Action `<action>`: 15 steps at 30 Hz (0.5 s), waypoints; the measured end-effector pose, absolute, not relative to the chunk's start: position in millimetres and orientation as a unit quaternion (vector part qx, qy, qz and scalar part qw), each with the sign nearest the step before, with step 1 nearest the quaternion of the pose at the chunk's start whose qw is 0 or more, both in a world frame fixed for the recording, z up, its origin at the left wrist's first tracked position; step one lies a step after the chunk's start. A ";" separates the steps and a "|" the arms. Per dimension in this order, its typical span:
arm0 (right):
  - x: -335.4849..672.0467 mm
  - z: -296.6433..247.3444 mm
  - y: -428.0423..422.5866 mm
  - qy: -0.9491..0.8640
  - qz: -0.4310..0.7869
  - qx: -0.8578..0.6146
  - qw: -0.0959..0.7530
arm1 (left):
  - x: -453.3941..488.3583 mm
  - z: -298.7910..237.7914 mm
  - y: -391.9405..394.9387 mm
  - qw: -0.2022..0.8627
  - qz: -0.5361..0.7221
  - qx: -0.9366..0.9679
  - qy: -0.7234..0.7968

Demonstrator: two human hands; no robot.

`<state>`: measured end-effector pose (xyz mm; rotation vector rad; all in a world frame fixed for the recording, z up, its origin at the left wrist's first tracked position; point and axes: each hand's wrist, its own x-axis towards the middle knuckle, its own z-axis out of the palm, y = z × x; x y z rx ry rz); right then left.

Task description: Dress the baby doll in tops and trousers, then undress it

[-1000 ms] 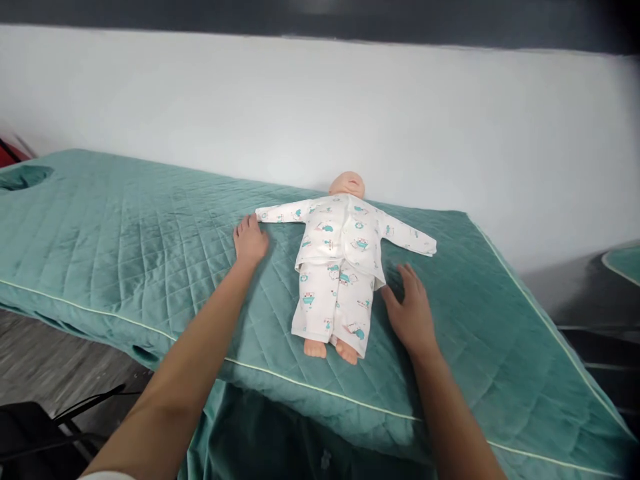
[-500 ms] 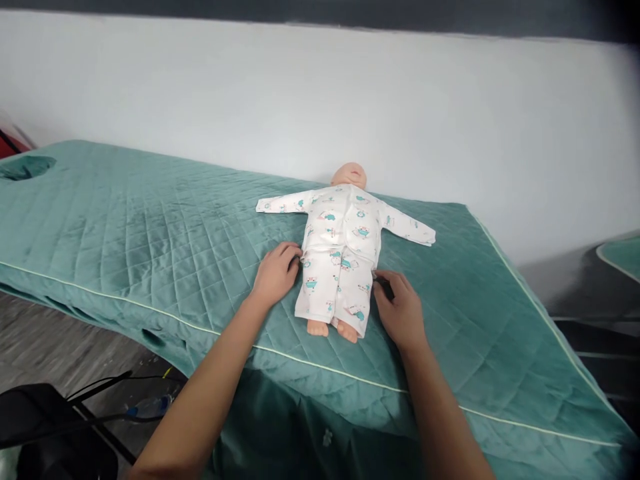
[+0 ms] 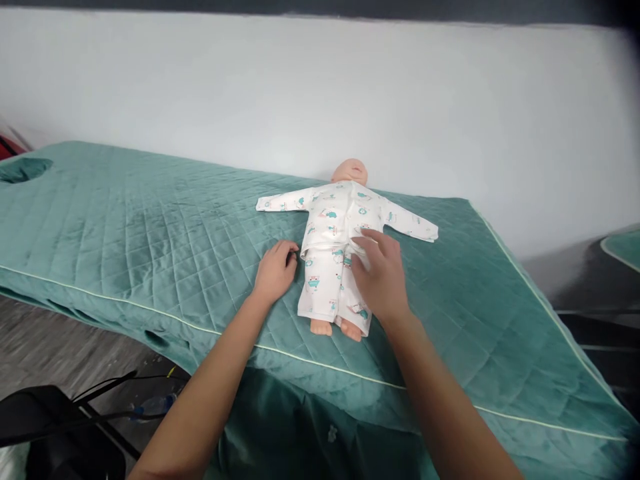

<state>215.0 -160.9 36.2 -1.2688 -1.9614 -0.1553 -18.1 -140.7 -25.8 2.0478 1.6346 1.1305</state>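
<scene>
A baby doll (image 3: 349,171) lies on its back on the bed, arms spread, bare feet pointing towards me. It wears a white long-sleeved top (image 3: 330,210) and matching white trousers (image 3: 320,283), both printed with small green and red pictures. My right hand (image 3: 384,275) is over the doll's waist, fingers bent and apart at the top's lower hem, covering part of the trousers. Whether its fingertips touch the cloth I cannot tell. Beside the doll's hip, my left hand (image 3: 276,272) rests on the bed with curved fingers, thumb apart, close to the hem.
A green quilted cover (image 3: 175,233) lies over the bed, which has a face hole (image 3: 25,170) at the far left. Behind it rises a white wall (image 3: 300,87). On the floor at lower left are a black chair-like object (image 3: 65,427) and a plastic bottle (image 3: 153,407).
My right hand has moved from beside the trousers up and left, onto the doll's waist. My left hand has stayed nearly in place. The view has shifted slightly.
</scene>
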 end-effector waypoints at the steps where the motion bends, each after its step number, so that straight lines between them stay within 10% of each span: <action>1: 210.4 39.8 -154.5 -0.777 -0.079 -0.509 0.360 | -18.2 -26.5 -140.2 0.143 0.396 0.707 0.569; 15: 207.5 40.3 -143.6 -0.792 -0.139 -0.524 0.279 | -19.0 -26.3 -135.6 0.154 0.412 0.700 0.563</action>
